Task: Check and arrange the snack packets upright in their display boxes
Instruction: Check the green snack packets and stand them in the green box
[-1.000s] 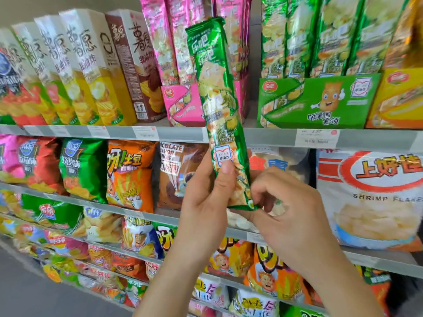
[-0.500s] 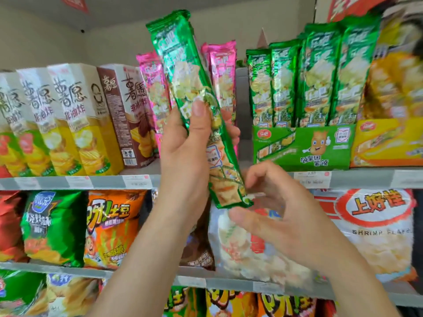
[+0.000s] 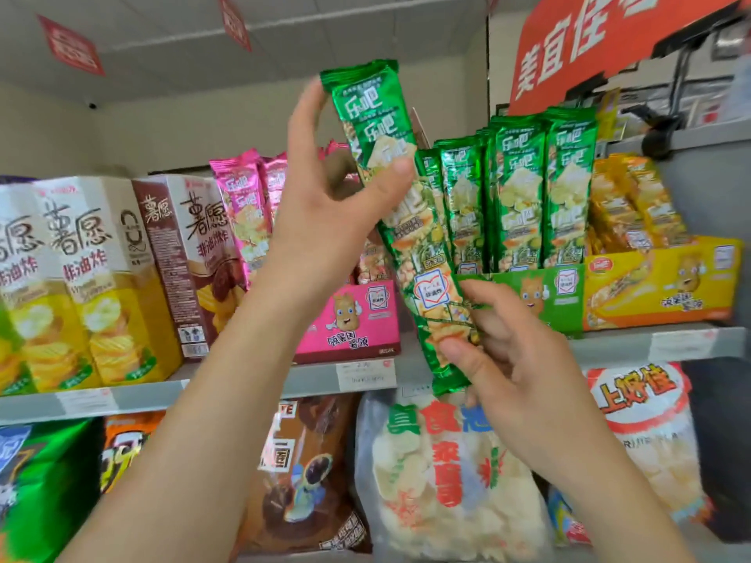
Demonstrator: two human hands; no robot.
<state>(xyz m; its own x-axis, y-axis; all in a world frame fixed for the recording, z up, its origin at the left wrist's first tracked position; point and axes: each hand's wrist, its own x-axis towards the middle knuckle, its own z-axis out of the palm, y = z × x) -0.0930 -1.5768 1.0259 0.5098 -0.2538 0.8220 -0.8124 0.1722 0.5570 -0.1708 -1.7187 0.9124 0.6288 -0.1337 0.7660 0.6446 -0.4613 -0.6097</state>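
Packet (image 3: 414, 241), one, in left hand (image 3: 325, 213), right hand (image 3: 520, 359)

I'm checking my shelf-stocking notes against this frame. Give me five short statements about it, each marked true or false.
1. The left hand and the right hand both hold the green packet. True.
2. That packet stands inside the green box. False: it is held tilted in front of the shelf, outside the box.
3. The pink box sits left of the green box. True.
4. The yellow box holds no packets. False: yellow packets stand in it.
5. The other green packets, in the green box, stand upright. True.
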